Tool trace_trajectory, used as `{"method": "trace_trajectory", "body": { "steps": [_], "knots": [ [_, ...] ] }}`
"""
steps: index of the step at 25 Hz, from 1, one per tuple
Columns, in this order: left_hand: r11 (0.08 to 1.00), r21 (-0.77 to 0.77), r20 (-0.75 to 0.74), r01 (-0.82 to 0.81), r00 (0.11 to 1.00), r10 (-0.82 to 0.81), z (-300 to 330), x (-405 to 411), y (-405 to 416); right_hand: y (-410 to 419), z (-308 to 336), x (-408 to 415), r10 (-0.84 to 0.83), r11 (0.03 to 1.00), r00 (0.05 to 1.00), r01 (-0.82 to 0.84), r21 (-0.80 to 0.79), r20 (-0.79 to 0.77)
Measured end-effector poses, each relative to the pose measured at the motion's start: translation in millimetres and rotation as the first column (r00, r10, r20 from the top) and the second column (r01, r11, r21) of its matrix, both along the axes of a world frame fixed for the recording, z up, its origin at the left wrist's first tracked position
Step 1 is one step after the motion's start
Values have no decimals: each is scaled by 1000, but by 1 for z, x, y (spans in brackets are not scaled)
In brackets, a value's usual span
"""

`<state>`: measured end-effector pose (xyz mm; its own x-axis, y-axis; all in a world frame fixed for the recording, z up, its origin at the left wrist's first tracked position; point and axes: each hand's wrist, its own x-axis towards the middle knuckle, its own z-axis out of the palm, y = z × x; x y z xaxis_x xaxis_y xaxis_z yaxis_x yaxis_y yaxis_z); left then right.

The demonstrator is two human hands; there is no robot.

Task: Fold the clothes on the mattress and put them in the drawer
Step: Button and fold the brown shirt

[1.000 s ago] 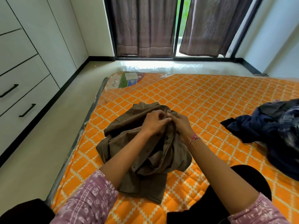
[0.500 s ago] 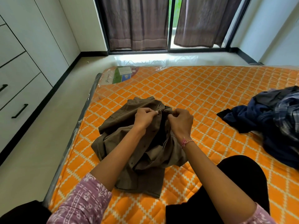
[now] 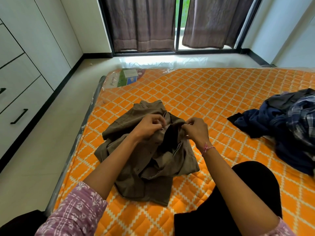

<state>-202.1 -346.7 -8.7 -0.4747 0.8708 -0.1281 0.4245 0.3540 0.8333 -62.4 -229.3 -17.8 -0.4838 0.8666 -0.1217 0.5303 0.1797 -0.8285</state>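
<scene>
We pinch the crumpled olive shirt (image 3: 146, 157) on the mattress (image 3: 204, 92) with left hand (image 3: 148, 128) and right hand (image 3: 196, 130); uneven pulling could twist its 2 front edges.

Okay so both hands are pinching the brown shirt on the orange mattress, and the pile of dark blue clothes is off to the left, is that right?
Not quite: in the head view the pile of dark blue clothes lies to the right. Both the left hand and right hand do pinch the brown shirt on the orange mattress.

Brown curtains (image 3: 141, 23); glossy floor (image 3: 51, 142)
</scene>
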Motion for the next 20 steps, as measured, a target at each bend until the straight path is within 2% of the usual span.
{"method": "trace_trajectory", "body": {
  "steps": [2,5,10,16,18,20],
  "knots": [
    [998,-58,-50,8,999,-11,2,8,2,-6,2,1,18,1000,999,-19,-25,-42],
    [999,5,-102,-44,994,44,0,21,5,-23,0,-2,71,997,994,-68,42,-78],
    [972,100,-31,-213,976,217,-15,33,0,-35,-11,-6,59,997,984,-66,-39,-167],
    [931,213,-193,-296,921,338,-15,42,4,-48,-15,-4,53,965,979,1,262,-199],
    [933,207,-195,-294,922,334,-13,43,6,-49,-18,-5,92,957,973,-27,290,-213],
    [943,183,-185,-278,932,311,-13,43,7,-46,-18,-6,100,967,969,-41,253,-224]
  ]
}}
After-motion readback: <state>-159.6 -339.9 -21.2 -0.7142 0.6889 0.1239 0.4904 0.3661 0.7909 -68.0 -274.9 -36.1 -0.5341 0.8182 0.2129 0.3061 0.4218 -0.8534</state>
